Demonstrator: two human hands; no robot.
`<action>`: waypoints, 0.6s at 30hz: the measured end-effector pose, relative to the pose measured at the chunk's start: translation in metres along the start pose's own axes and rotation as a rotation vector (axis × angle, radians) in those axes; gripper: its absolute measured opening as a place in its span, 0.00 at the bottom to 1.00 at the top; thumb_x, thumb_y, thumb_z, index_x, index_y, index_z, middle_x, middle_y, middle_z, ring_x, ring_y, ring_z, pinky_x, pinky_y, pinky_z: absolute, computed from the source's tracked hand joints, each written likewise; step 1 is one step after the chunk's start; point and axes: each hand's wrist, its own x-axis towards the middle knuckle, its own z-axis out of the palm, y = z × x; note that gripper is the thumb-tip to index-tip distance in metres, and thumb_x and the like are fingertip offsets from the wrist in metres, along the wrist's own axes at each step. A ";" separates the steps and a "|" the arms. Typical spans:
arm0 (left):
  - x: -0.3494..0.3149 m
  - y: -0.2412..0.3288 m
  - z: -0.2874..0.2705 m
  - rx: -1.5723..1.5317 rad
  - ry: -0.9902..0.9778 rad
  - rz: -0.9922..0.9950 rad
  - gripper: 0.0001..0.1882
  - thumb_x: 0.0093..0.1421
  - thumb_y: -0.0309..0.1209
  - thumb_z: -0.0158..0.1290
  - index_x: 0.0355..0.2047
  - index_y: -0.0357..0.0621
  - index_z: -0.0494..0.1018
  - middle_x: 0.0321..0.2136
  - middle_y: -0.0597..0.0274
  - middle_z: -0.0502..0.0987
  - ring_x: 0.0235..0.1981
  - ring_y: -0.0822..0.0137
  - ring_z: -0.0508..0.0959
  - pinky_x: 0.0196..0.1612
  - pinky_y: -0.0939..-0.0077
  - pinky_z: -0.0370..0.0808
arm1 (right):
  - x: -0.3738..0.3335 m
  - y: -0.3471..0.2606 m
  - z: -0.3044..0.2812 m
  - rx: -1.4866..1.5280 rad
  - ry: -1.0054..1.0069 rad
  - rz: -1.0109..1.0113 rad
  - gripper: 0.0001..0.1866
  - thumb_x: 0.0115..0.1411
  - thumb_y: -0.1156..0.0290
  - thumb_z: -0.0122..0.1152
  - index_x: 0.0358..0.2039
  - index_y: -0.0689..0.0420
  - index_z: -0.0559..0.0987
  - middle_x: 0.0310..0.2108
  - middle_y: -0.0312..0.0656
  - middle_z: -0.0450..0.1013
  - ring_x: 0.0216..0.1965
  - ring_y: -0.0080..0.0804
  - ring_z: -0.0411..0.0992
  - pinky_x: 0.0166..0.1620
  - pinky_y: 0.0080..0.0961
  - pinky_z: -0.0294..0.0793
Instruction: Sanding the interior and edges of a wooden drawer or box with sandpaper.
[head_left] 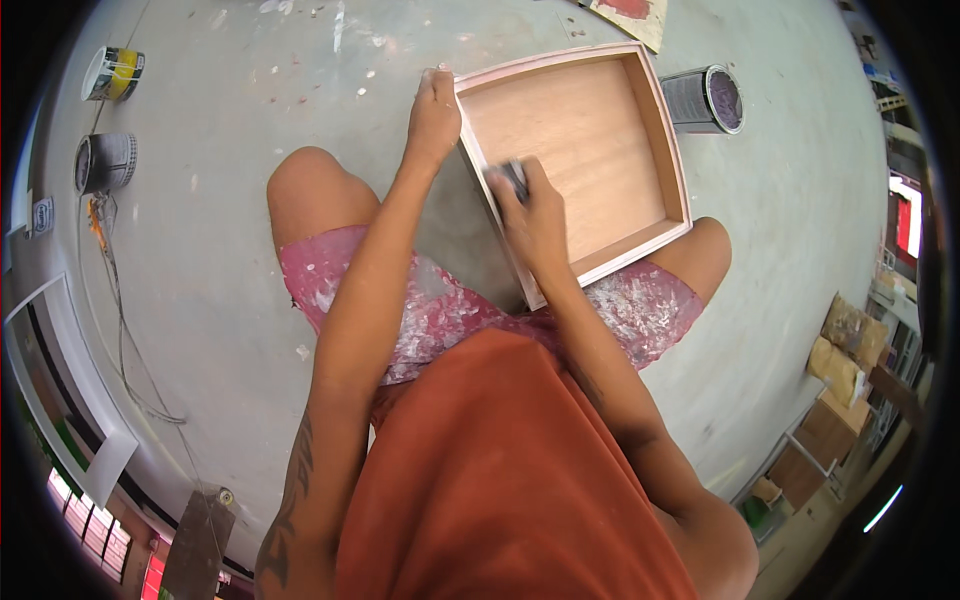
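Note:
A shallow wooden tray [590, 140] with a pale, whitish rim leans across my lap, its open side facing up. At its upper left corner my left hand [434, 122] is closed on the rim. My right hand [537, 218] is closed round a small dark grey piece [512, 178] that looks like folded sandpaper. That piece rests against the tray's left rim, partly hidden by my fingers and slightly blurred.
An open can with purple-grey contents [722, 100] stands just right of the tray. Two more cans, one yellow and white [115, 74] and one dark [106, 163], are at the far left near a cable [122, 310]. A paint-marked board [640, 18] lies beyond the tray.

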 end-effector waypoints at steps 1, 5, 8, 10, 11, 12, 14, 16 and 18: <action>-0.001 -0.001 0.000 0.001 0.006 -0.003 0.28 0.77 0.48 0.35 0.44 0.30 0.69 0.42 0.25 0.75 0.48 0.29 0.73 0.56 0.47 0.68 | -0.011 0.006 -0.004 0.015 -0.007 0.014 0.19 0.68 0.58 0.64 0.35 0.63 0.74 0.27 0.61 0.76 0.31 0.64 0.75 0.34 0.46 0.72; 0.004 -0.015 0.002 0.020 0.029 0.010 0.28 0.77 0.48 0.34 0.44 0.30 0.69 0.43 0.27 0.76 0.48 0.30 0.74 0.56 0.47 0.68 | -0.012 0.007 0.001 0.044 0.015 -0.027 0.19 0.68 0.58 0.63 0.35 0.63 0.74 0.28 0.61 0.76 0.31 0.64 0.75 0.34 0.46 0.72; 0.001 -0.006 0.015 0.012 -0.004 0.003 0.28 0.78 0.48 0.34 0.44 0.30 0.69 0.42 0.27 0.76 0.48 0.31 0.74 0.56 0.48 0.68 | 0.040 -0.003 0.010 -0.037 0.020 -0.033 0.18 0.68 0.57 0.64 0.39 0.63 0.77 0.27 0.58 0.77 0.31 0.59 0.77 0.34 0.45 0.73; -0.002 -0.001 0.008 0.000 -0.006 -0.019 0.28 0.78 0.48 0.34 0.44 0.30 0.69 0.42 0.27 0.76 0.48 0.31 0.74 0.57 0.49 0.68 | 0.020 0.002 0.007 0.010 0.011 -0.027 0.18 0.68 0.57 0.64 0.40 0.63 0.77 0.27 0.58 0.77 0.31 0.59 0.78 0.34 0.45 0.73; -0.002 -0.011 0.005 -0.006 0.061 0.020 0.28 0.78 0.48 0.34 0.44 0.30 0.69 0.42 0.28 0.75 0.49 0.32 0.74 0.57 0.49 0.68 | 0.004 0.005 0.006 0.055 -0.001 -0.024 0.19 0.68 0.57 0.63 0.41 0.63 0.77 0.27 0.58 0.77 0.31 0.59 0.78 0.34 0.45 0.73; -0.001 -0.018 0.002 -0.013 0.127 0.059 0.28 0.78 0.48 0.34 0.44 0.30 0.69 0.42 0.28 0.75 0.49 0.33 0.74 0.57 0.49 0.68 | -0.013 0.015 0.005 0.059 -0.008 -0.033 0.19 0.68 0.57 0.63 0.41 0.63 0.77 0.27 0.58 0.77 0.31 0.59 0.78 0.34 0.45 0.73; -0.004 -0.013 0.001 -0.007 0.093 0.057 0.27 0.77 0.47 0.34 0.44 0.30 0.69 0.41 0.28 0.75 0.48 0.33 0.74 0.57 0.49 0.68 | -0.036 0.024 -0.005 0.078 -0.029 0.024 0.19 0.69 0.56 0.62 0.41 0.63 0.77 0.27 0.58 0.77 0.31 0.59 0.78 0.34 0.46 0.73; -0.006 -0.008 -0.001 0.008 0.056 0.048 0.27 0.77 0.47 0.34 0.44 0.30 0.68 0.41 0.29 0.75 0.48 0.33 0.74 0.57 0.49 0.68 | -0.006 0.015 0.004 0.069 -0.028 -0.037 0.19 0.69 0.56 0.62 0.41 0.63 0.77 0.27 0.58 0.77 0.31 0.60 0.78 0.34 0.46 0.73; -0.002 0.003 0.009 -0.006 -0.009 0.010 0.26 0.77 0.46 0.35 0.43 0.30 0.68 0.41 0.30 0.74 0.47 0.34 0.74 0.56 0.49 0.68 | 0.047 -0.001 0.012 0.017 0.014 -0.125 0.19 0.69 0.56 0.61 0.41 0.63 0.77 0.27 0.59 0.77 0.31 0.60 0.78 0.35 0.46 0.74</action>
